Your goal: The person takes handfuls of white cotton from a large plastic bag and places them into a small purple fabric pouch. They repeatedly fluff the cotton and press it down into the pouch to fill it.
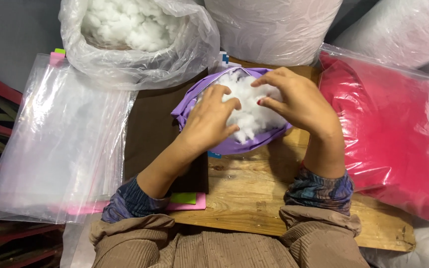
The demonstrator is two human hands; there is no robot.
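I see a bare wooden worktop (254,198). On it lie a dark brown mat (150,129), a purple cover (234,145) stuffed with white filling (254,111), and a red cushion (383,129) sealed in clear plastic. Empty clear bags (60,144) overhang its left edge.

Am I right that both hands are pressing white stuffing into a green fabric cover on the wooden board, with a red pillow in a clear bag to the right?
Not quite: the fabric cover is purple, not green, as the head view shows. Otherwise yes: the left hand and right hand press white stuffing into it on the wooden board, with the bagged red pillow to the right.
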